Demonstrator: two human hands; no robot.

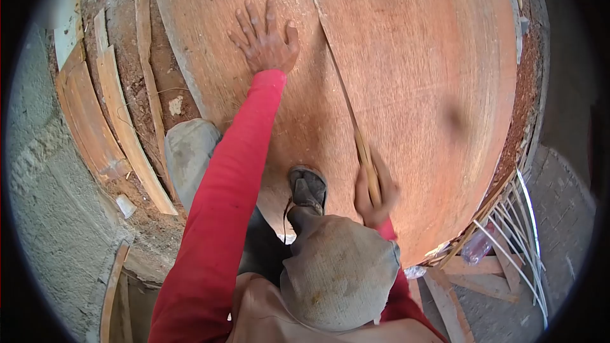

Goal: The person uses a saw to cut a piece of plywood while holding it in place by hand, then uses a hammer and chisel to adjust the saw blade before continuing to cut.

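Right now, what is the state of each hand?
Left hand: open, fingers spread flat on the large reddish-brown plywood sheet.
Right hand: closed around a handsaw's handle.

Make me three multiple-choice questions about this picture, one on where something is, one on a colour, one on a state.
1. Where does the left hand rest?
A. flat on the plywood sheet
B. on the knee
C. on the concrete wall

2. What colour is the sleeve?
A. blue
B. red
C. white

3. How is the right hand?
A. open and empty
B. out of view
C. closed around the saw

Answers: 1 A, the fingers are spread on the board's surface. 2 B, both arms wear red. 3 C, the fingers wrap the handle while the blade sits in the cut line across the sheet.
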